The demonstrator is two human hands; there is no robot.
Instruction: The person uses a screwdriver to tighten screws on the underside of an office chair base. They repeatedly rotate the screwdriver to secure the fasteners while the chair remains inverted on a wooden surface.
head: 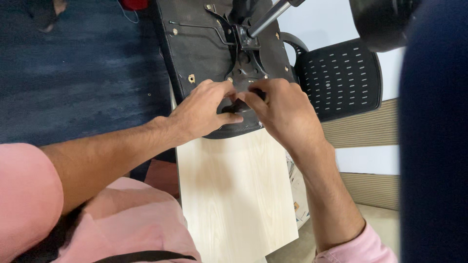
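Observation:
An upturned black office chair seat (pixel 200 44) lies on a pale wooden board (pixel 234 195), its underside facing me. A black metal bracket (pixel 246 61) with a silver gas cylinder (pixel 265 18) is fixed at the seat's middle. My left hand (pixel 207 109) and my right hand (pixel 280 109) meet at the seat's near edge, just below the bracket. Both pinch a small black part (pixel 237 105) between thumb and fingers. What the part is stays hidden by my fingers.
A black perforated chair back (pixel 341 78) stands to the right, against a white wall. Blue carpet (pixel 83 73) lies on the left. A dark blue surface (pixel 434 146) fills the right edge. A black wheel or caster (pixel 382 22) shows at top right.

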